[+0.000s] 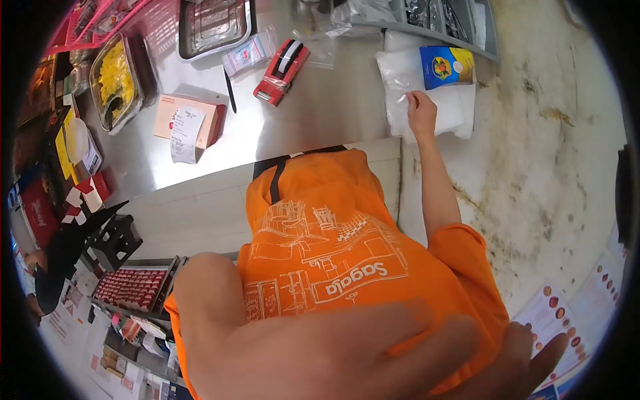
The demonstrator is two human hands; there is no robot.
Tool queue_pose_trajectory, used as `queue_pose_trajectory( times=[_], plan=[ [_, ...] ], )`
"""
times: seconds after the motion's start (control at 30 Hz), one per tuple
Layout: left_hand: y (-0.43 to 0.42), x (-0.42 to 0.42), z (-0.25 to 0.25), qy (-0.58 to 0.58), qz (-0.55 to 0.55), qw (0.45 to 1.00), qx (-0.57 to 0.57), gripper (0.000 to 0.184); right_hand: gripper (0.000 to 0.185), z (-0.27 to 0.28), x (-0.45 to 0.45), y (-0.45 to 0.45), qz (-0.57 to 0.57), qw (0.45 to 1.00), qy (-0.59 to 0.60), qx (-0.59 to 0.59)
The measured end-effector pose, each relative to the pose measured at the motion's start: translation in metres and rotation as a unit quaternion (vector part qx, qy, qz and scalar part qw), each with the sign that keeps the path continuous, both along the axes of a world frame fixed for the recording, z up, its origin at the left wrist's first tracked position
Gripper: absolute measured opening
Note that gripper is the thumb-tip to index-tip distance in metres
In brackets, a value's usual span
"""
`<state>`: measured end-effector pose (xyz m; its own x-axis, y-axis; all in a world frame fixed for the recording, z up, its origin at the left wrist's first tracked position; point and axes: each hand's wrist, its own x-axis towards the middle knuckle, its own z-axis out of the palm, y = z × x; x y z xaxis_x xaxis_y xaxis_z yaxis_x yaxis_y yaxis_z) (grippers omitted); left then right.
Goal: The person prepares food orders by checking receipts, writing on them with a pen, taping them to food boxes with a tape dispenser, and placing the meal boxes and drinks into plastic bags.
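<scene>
My right hand [421,115] reaches to a stack of clear plastic bags [399,93] at the far right of the steel counter. Its fingers are closed in a pinch at the bags' surface. Just beyond it, a blue and yellow packet [447,67] lies on the bags. My left hand [373,347] is raised close to the camera, large and blurred, in front of my orange shirt [353,247]. Its fingers stretch out toward the right, apart, with nothing seen in them.
On the steel counter [267,127] are a red tape dispenser [281,72], a black pen [230,93], a box [212,123] with a receipt and a tub of yellow food [117,80]. A grey cutlery tray [490,33] stands behind the bags. A person [57,260] is at left.
</scene>
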<state>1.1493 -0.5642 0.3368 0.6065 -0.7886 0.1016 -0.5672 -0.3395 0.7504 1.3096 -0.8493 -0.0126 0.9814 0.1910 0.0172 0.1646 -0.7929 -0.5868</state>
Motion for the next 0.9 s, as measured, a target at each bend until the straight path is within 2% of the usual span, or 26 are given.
queue_pose_trajectory(
  times=[0.07, 0.17, 0.3, 0.37, 0.47, 0.53, 0.6, 0.63, 0.7, 0.73, 0.77, 0.8, 0.83, 0.9],
  plan=[
    [-0.008, 0.007, -0.001, -0.002, -0.015, 1.000, -0.001, 0.031, 0.014, 0.005, -0.003, -0.005, 0.016, 0.993, -0.111, 0.030],
    [-0.017, 0.014, -0.002, -0.004, -0.028, 1.000, -0.009, 0.036, 0.014, 0.058, -0.017, -0.003, -0.050, 0.989, -0.058, 0.126],
    [-0.032, 0.022, -0.007, -0.005, 0.003, 0.998, -0.060, 0.044, 0.023, 0.149, -0.043, 0.012, -0.050, 0.970, -0.037, 0.236],
    [-0.041, 0.038, -0.017, 0.003, 0.063, 0.991, -0.120, 0.048, 0.029, 0.205, -0.055, 0.024, -0.053, 0.909, 0.112, 0.397],
    [-0.051, 0.082, -0.052, 0.059, 0.145, 0.966, -0.204, 0.054, 0.034, 0.255, -0.069, 0.031, 0.031, 0.872, 0.188, 0.452],
    [-0.056, 0.098, -0.083, 0.131, 0.100, 0.966, -0.199, 0.058, 0.035, 0.262, -0.065, 0.022, 0.008, 0.906, 0.080, 0.417],
    [-0.041, 0.086, -0.110, 0.206, 0.035, 0.967, -0.148, 0.052, 0.035, 0.283, -0.051, 0.035, -0.161, 0.885, -0.011, 0.436],
    [-0.024, 0.074, -0.121, 0.255, 0.020, 0.959, -0.124, 0.053, 0.034, 0.314, -0.046, 0.060, -0.320, 0.826, -0.043, 0.462],
    [0.034, 0.056, -0.105, 0.284, 0.097, 0.944, -0.138, 0.040, 0.030, 0.326, -0.045, 0.057, -0.394, 0.763, -0.024, 0.511],
    [0.063, 0.043, -0.104, 0.278, 0.129, 0.940, -0.152, 0.036, 0.025, 0.309, -0.047, 0.025, -0.311, 0.780, 0.026, 0.542],
    [0.093, 0.027, -0.118, 0.308, 0.107, 0.917, -0.230, 0.036, 0.021, 0.294, -0.049, 0.006, -0.221, 0.790, 0.079, 0.567],
    [0.109, 0.000, -0.134, 0.356, 0.142, 0.841, -0.382, 0.046, 0.022, 0.286, -0.054, 0.004, -0.214, 0.785, 0.099, 0.572],
    [0.110, -0.020, -0.171, 0.343, 0.119, 0.759, -0.540, 0.059, 0.023, 0.279, -0.058, 0.007, -0.205, 0.780, 0.118, 0.580],
    [0.093, -0.042, -0.145, 0.300, 0.210, 0.662, -0.654, 0.102, 0.025, 0.263, -0.070, 0.020, -0.188, 0.774, 0.157, 0.584]
  ],
)
